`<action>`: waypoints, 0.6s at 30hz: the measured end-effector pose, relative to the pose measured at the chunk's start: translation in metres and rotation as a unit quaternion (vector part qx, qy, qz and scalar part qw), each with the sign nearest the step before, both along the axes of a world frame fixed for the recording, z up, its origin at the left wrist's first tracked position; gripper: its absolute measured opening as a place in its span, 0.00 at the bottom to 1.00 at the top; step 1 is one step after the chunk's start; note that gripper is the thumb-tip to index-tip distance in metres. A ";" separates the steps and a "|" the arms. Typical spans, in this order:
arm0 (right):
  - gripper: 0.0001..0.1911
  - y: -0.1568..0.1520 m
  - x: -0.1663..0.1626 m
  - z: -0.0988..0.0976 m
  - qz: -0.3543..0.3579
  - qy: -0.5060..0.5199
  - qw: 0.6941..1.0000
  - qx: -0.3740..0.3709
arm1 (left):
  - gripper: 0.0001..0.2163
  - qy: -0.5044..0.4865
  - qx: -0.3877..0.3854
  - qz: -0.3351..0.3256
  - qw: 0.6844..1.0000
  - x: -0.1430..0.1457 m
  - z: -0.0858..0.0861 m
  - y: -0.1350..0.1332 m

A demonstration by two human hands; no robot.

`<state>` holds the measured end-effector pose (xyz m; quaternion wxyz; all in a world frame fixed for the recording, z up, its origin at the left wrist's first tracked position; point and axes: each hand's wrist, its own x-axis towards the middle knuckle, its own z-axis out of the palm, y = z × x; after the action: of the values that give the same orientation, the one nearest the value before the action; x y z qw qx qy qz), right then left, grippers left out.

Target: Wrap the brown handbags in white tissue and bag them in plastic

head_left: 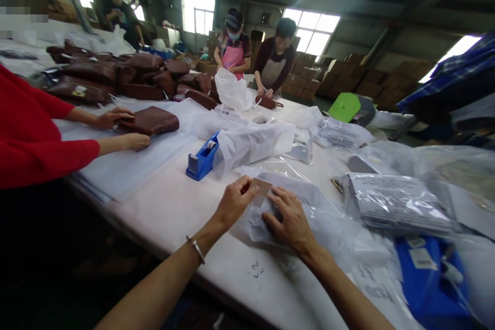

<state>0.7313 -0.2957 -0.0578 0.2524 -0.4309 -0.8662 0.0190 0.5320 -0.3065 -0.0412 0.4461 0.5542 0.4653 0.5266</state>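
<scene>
Between the thumb and fingers of my left hand (pixel 240 197) is a small tan card (pixel 261 188). My right hand (pixel 289 219) lies with fingers spread on a white tissue-wrapped bundle (pixel 328 219), its index fingertip close to the card's right edge. What the tissue wraps is hidden. Just beyond my hands, a blue tape dispenser (pixel 203 157) stands beside another white-wrapped bundle (pixel 257 142).
At left, a person in red sleeves (pixel 50 154) handles a brown leather pouch (pixel 152 120) on stacked white sheets. Behind lies a heap of brown bags (pixel 116 75). Two people work across the table. Clear plastic packages (pixel 398 198) and a blue dispenser (pixel 429 278) are at right.
</scene>
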 end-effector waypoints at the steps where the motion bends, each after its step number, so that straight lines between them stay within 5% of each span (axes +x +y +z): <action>1: 0.21 0.003 0.003 -0.001 -0.002 0.029 1.000 -0.008 | 0.10 0.004 -0.009 -0.021 1.000 0.008 0.000 0.010; 7: 0.19 0.011 0.032 0.011 -0.056 0.154 0.985 0.050 | 0.07 0.054 -0.068 0.000 0.996 0.037 -0.026 0.042; 12: 0.17 0.017 0.034 0.024 0.067 0.037 0.992 0.103 | 0.07 0.126 -0.032 0.108 0.986 0.045 -0.029 0.031; 18: 0.15 0.041 0.029 0.021 0.095 -0.034 0.995 0.014 | 0.04 0.148 -0.035 0.089 0.984 0.044 -0.025 0.025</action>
<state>0.7608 -0.2552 -0.0364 0.2262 -0.3438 -0.9112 0.0160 0.5758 -0.2816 -0.0661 0.3430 0.5667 0.5915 0.4597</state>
